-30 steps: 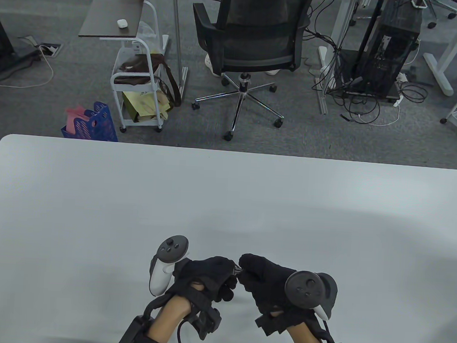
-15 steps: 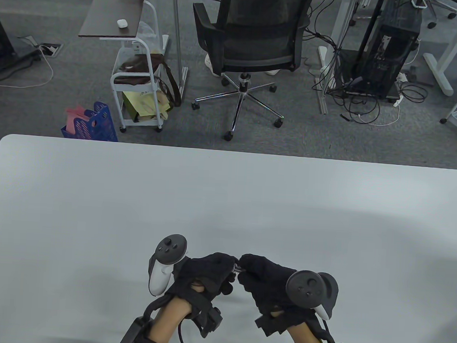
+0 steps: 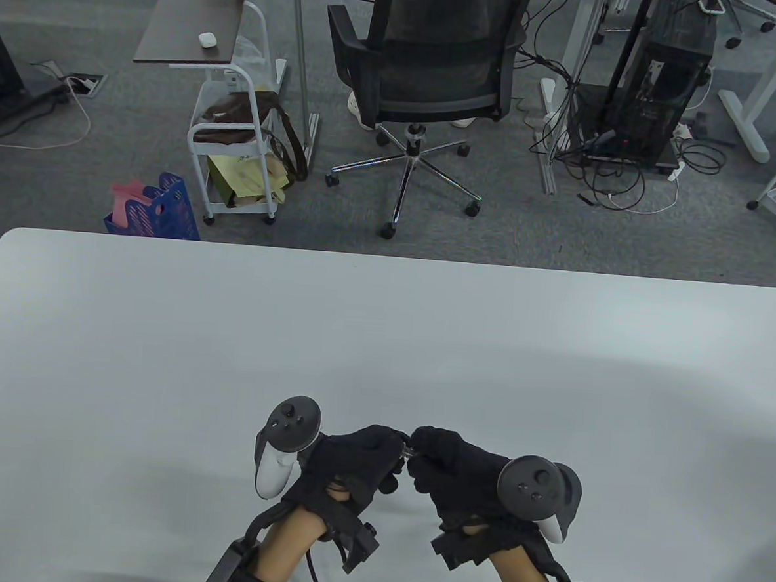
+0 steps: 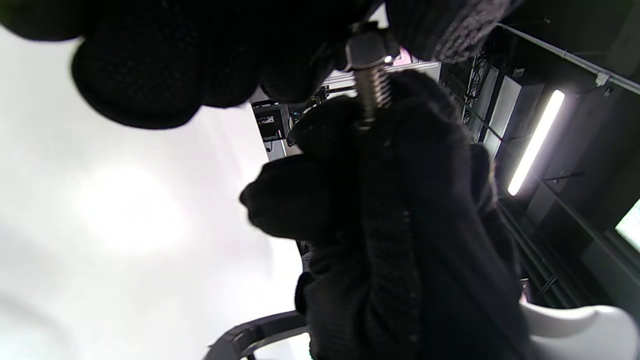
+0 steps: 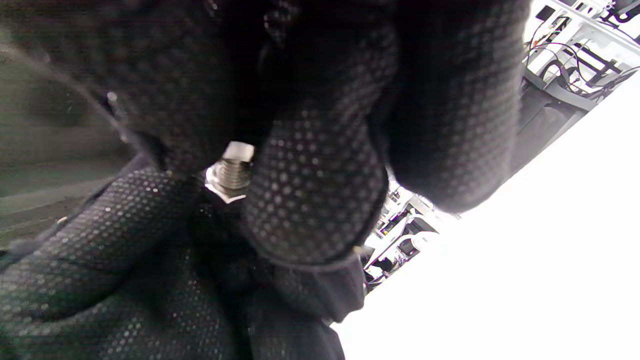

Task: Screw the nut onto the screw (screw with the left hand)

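Observation:
Both gloved hands meet low at the table's (image 3: 160, 356) near middle. My left hand (image 3: 393, 446) pinches a metal nut (image 4: 367, 47) with its fingertips. The nut sits on the threaded screw (image 4: 373, 92), whose lower part is gripped inside my right hand (image 3: 421, 449). A small bit of metal (image 3: 408, 451) shows between the two hands in the table view. In the right wrist view the screw's thread (image 5: 233, 172) and the nut (image 5: 222, 189) show between the fingers. The screw's head is hidden in the right glove.
The white table stretches wide around the hands. Beyond its far edge stand an office chair (image 3: 427, 76), a white cart (image 3: 233, 137) and a blue basket (image 3: 159, 211) on the floor.
The left fingers have curled in and shifted on the nut. The right hand has rolled a little to the right, its tracker moving right and down. The hands stay joined at the screw.

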Demonstrator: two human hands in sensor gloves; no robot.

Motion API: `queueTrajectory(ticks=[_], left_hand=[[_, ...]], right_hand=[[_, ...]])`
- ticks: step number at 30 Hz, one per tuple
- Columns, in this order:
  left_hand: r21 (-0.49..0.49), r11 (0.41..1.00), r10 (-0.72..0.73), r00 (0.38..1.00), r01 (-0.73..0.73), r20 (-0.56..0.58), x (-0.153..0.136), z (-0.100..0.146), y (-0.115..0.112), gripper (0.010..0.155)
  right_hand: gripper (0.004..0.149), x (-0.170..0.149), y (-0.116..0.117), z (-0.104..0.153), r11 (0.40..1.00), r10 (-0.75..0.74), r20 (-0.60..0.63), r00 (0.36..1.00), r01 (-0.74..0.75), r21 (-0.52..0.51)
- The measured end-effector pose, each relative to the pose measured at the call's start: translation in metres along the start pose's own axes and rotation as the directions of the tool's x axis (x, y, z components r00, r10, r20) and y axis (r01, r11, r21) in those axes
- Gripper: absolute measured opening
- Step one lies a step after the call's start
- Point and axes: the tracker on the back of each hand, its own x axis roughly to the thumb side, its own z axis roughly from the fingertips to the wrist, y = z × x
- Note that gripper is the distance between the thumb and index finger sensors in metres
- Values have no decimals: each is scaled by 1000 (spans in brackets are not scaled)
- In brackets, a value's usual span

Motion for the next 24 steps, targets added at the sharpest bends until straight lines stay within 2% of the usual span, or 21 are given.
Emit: queueTrajectory(ticks=[5,8,11,15,19,24], left_hand=[[-2,999,-36,999,36,12,4,0,0,58],[-16,998,-60,998,60,30,5,-1,-1,57],[-57,998,-26,999,29,47,4,-2,-2,59],[1,999,-38,998,38,56,5,0,-1,67],[12,997,-71,995,70,64,7,0,-2,61],[-35,994,-98,986,104,138,10,-2,-3,59]], right_hand=[[49,-1,2,-1,999,-20,-18,1000,21,40],[49,2,3,0,998,41,12,999,-41,50],[49,3,0,0,999,36,16,999,-36,25],[48,2,0,0,1000,8,8,1000,-8,19],[48,3,0,0,1000,20,17,1000,-20,17],[48,2,0,0,1000,-6,8,1000,5,16]])
